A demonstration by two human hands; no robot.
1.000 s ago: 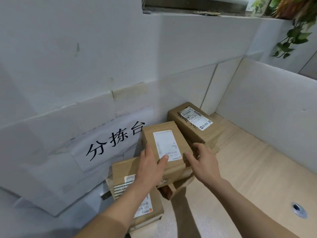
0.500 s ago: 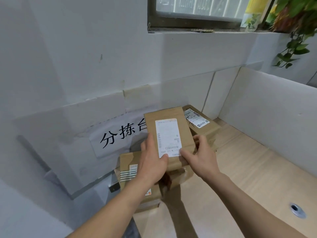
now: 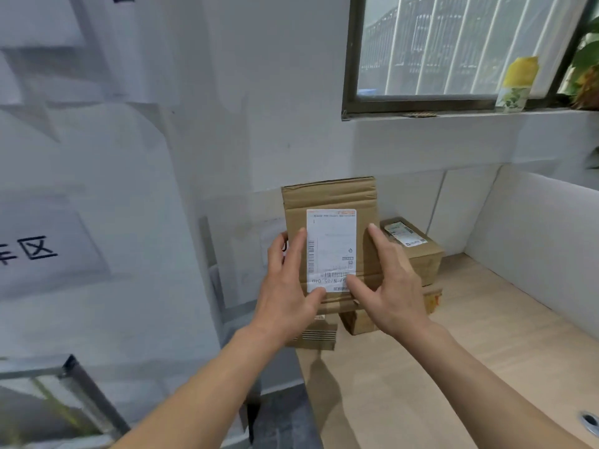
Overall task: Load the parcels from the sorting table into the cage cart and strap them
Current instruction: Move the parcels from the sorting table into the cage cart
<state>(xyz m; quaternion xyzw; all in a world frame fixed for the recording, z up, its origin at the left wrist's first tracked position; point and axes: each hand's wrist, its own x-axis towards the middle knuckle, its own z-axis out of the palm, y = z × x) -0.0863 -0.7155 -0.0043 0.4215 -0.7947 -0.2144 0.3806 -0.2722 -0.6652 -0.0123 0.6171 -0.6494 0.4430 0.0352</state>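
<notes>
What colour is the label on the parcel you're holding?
White with black print, on the brown parcel's label; head view.

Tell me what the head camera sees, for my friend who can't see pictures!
Two bare hands, left hand and right hand, hold a brown parcel with a white label up above a wooden table. More parcels sit behind it, below a window.

The held parcel [image 3: 330,202] and both hands hide most of the boxes stacked behind them [image 3: 356,322], so their number cannot be told. The fine print on its label [image 3: 331,247] is too small to read. The wall sign [image 3: 29,254] is cut off by the left edge, and the metal frame [image 3: 81,387] at lower left is blurred.
</notes>
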